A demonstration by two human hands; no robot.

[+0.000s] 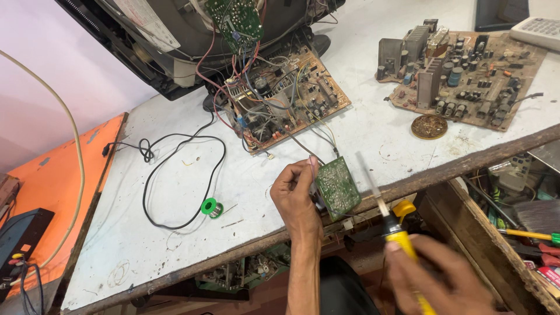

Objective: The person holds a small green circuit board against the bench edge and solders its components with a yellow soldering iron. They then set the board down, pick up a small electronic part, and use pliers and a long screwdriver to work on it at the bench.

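Left hand [296,195] pinches a small green circuit board [338,188] by its left edge, fingers closed on it, solder side tilted up toward the eye, just above the workbench's [175,192] front edge. Right hand [434,274] is wrapped shut around a yellow-handled soldering iron [389,221], tip angled up beside the board (blurred, so contact can't be judged). Green solder spool [212,207] lies near the front edge, within easy reach. Larger brown board [289,96], still wired to the opened set [192,29], sits toward the back.
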